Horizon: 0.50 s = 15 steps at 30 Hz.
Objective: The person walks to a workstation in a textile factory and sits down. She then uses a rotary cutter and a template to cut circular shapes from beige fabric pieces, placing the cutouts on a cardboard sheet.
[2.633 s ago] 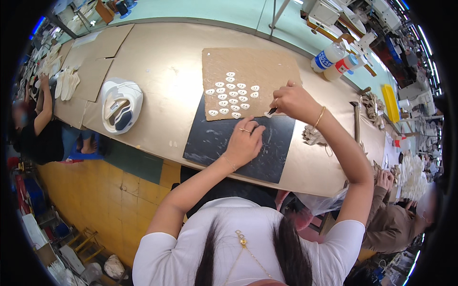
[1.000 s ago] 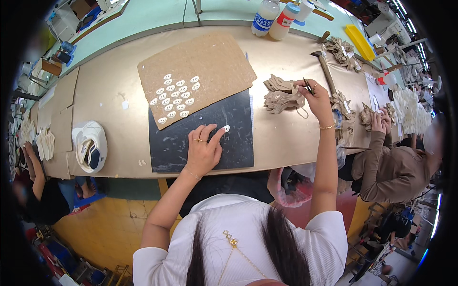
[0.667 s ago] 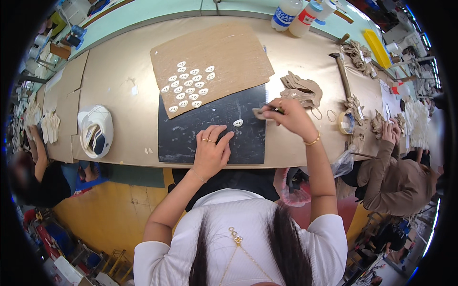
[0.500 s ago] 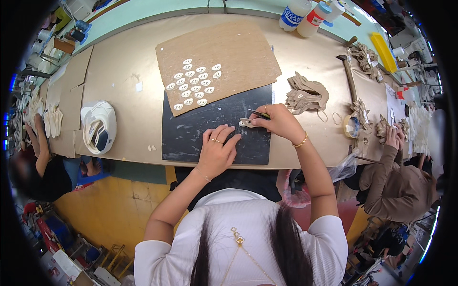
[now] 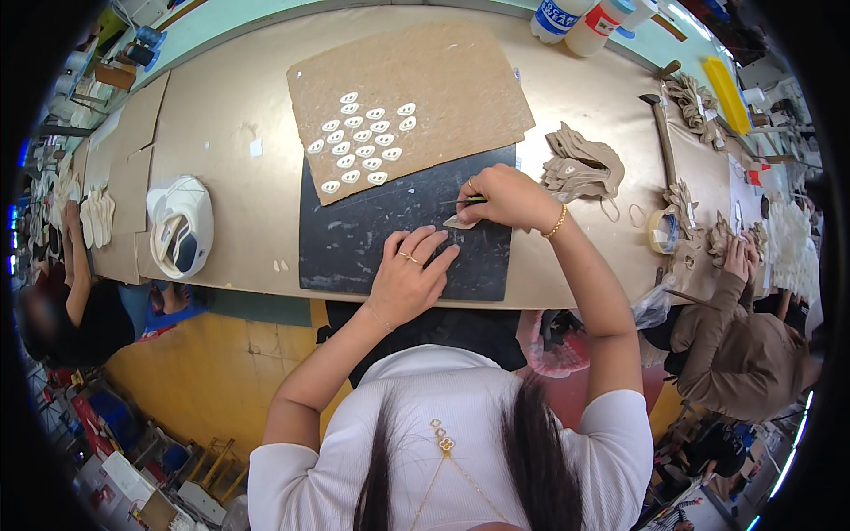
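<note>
My right hand (image 5: 509, 198) is closed over the black mat (image 5: 350, 243), pinching a thin dark pointed tool (image 5: 475, 200). Just below its fingertips a small beige piece (image 5: 458, 223) shows, partly hidden by the fingers; I cannot tell whether they grip it too. My left hand (image 5: 409, 276) rests on the mat nearby, fingers slightly bent and apart, with nothing visible in it. Beyond both hands lies a brown board (image 5: 443, 88), overlapping the mat. On it several small white rounded pieces (image 5: 364, 136) with dark holes are laid out in rows.
Right of the mat sits a bundle of beige cut pieces (image 5: 582, 165), then a hammer (image 5: 661, 137) and a tape roll (image 5: 662, 232). A white shoe (image 5: 181, 227) stands at left. Bottles (image 5: 598, 26) are at the back. Other people work at both sides.
My right hand has shifted slightly left and turned further over the beige piece, hiding its white oval end. My left hand stays almost where it was.
</note>
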Available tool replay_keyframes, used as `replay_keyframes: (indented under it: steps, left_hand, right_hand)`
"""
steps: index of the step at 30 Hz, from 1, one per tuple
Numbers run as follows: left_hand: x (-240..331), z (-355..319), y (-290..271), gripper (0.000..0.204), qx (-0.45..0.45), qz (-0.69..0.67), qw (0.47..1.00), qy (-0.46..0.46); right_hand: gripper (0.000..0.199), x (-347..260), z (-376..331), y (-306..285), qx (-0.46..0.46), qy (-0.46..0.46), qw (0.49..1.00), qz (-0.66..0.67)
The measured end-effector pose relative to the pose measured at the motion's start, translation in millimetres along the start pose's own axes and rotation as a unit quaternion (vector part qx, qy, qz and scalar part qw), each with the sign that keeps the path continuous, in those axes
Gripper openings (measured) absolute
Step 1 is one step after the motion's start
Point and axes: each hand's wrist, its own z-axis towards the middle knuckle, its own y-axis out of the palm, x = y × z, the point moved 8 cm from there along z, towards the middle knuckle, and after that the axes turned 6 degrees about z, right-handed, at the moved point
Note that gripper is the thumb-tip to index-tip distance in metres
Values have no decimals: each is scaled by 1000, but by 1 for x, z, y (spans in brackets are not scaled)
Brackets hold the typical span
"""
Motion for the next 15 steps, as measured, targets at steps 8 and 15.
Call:
replay_keyframes:
  steps: [8, 15]
  left_hand:
    - [3, 2, 1, 36, -17, 26, 999, 6]
    - [4, 2, 4, 36, -28, 37, 999, 10]
  right_hand:
    - [20, 6, 15, 6, -23, -37, 999, -11]
    - [23, 9, 17, 6, -20, -41, 999, -11]
